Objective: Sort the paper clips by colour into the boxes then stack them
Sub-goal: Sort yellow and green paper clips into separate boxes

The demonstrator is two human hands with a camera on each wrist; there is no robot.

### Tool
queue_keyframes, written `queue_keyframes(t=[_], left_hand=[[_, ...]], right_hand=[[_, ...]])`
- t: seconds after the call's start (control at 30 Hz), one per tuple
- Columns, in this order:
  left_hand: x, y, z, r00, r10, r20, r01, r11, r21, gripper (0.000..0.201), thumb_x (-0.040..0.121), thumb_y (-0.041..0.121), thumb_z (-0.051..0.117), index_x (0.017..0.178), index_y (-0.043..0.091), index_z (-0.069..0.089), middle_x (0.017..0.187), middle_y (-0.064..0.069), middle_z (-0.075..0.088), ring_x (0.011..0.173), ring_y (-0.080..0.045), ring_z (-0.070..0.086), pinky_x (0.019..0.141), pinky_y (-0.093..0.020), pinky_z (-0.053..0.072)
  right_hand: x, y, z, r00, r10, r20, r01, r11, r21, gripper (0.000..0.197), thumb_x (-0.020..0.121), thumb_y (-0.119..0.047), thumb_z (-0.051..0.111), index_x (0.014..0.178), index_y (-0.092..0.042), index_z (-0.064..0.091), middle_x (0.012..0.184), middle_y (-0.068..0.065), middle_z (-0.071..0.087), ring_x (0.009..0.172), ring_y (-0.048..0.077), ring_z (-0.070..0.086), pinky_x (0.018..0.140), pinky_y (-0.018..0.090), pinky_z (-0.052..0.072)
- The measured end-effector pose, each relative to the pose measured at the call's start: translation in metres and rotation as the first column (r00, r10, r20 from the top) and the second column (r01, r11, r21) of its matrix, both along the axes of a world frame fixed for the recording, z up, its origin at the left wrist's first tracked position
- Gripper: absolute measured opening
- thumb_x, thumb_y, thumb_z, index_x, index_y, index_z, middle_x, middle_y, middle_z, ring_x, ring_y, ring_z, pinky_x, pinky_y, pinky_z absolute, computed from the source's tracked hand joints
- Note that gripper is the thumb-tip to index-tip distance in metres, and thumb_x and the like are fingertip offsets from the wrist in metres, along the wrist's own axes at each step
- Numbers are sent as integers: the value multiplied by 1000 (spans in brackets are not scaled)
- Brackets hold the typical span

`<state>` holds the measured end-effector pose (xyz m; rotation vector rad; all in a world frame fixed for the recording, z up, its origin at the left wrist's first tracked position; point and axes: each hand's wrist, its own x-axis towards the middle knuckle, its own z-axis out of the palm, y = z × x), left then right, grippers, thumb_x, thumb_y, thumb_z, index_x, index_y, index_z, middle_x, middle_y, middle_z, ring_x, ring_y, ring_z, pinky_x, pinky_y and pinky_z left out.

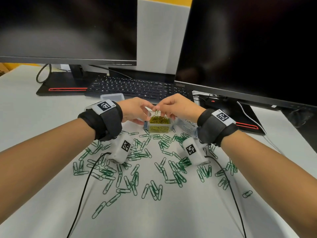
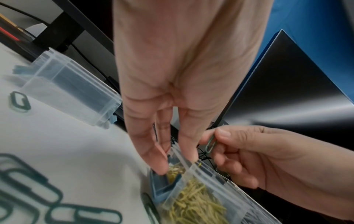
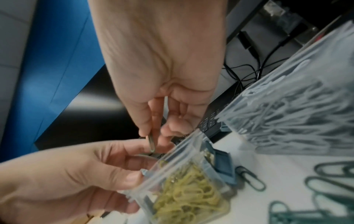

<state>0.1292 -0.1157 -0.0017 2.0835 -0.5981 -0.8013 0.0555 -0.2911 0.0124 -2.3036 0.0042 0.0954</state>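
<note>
At frame centre, the right hand pinches a green clip above the yellow-clip box, which the left hand grips by its wall. Dropped here, it would mix colours; green clips cover the desk below.

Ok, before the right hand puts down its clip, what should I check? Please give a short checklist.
1. Right hand pinches one clip: ok.
2. Its colour matches the yellow box: cannot tell; green in one view, olive in another.
3. Yellow box open: ok.
4. Left hand holds that box: ok.
5. Green clips boxed: not ok, loose on the table.
</note>
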Motion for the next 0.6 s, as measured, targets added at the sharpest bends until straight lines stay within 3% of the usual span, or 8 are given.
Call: queue_keyframes(t=[0.13, 0.2, 0.3, 0.4, 0.43, 0.5, 0.57, 0.6], left_hand=[[8, 4, 1, 999, 31, 31, -31, 1000, 5, 45, 88, -4, 59, 126, 20, 59, 117, -7, 60, 98, -19, 60, 76, -26, 56], [15, 10, 0, 997, 59, 47, -59, 998, -8, 45, 88, -6, 58, 126, 17, 59, 114, -7, 60, 97, -19, 59, 77, -27, 55], [23, 17, -2, 992, 87, 88, -85, 996, -31, 44, 88, -8, 57, 128, 11, 58, 103, -4, 60, 95, -18, 57, 77, -25, 54], [25, 22, 3, 972, 110, 209, -103, 994, -44, 41, 88, -6, 58, 126, 10, 60, 107, -8, 62, 94, -18, 57, 75, -23, 51], [26, 25, 8, 948, 132, 289, -122, 991, -55, 38, 88, -4, 58, 124, 11, 61, 107, -9, 63, 93, -18, 58, 76, -24, 49], [31, 33, 21, 859, 190, 475, -181, 981, -65, 34, 87, -1, 60, 117, 13, 64, 108, -10, 65, 94, -21, 60, 80, -26, 46], [38, 44, 32, 767, 131, 629, -221, 973, 67, 30, 86, 2, 59, 113, 13, 67, 113, -12, 65, 102, -26, 60, 88, -29, 46], [40, 50, 35, 751, 34, 660, -227, 951, 209, 28, 87, 6, 59, 114, 11, 68, 116, -13, 64, 106, -29, 60, 93, -32, 46]], right_hand=[[-4, -2, 13, 994, -106, 14, 98, 956, 276, 17, 93, -18, 63, 101, -7, 73, 82, 5, 67, 65, 4, 59, 58, 16, 50], [-12, -4, 22, 997, -62, -41, 72, 948, 311, 18, 94, -16, 59, 102, -3, 70, 85, 9, 68, 69, 10, 62, 62, 19, 52], [-31, 0, 22, 983, 78, -167, -71, 996, 45, 18, 95, -18, 58, 100, -5, 70, 85, 5, 72, 70, 13, 66, 68, 23, 56], [-46, 11, 10, 961, 141, -240, -199, 950, -240, 19, 95, -22, 58, 101, -13, 73, 77, -12, 70, 69, 11, 67, 70, 24, 55], [-46, 12, 7, 971, 122, -206, -189, 917, -350, 20, 96, -23, 56, 106, -16, 72, 83, -14, 69, 67, 7, 64, 71, 22, 51], [-42, 12, 5, 990, 66, -126, -121, 855, -505, 28, 97, -18, 49, 121, -19, 65, 108, -6, 65, 77, 4, 57, 78, 19, 39], [-39, 15, 3, 981, 54, -185, -160, 767, -621, 35, 98, -14, 42, 130, -14, 58, 127, 2, 59, 102, 16, 54, 84, 22, 36], [-39, 18, 0, 968, 52, -246, -208, 716, -666, 35, 99, -13, 39, 129, -9, 57, 129, 6, 57, 107, 21, 52, 85, 24, 37]])
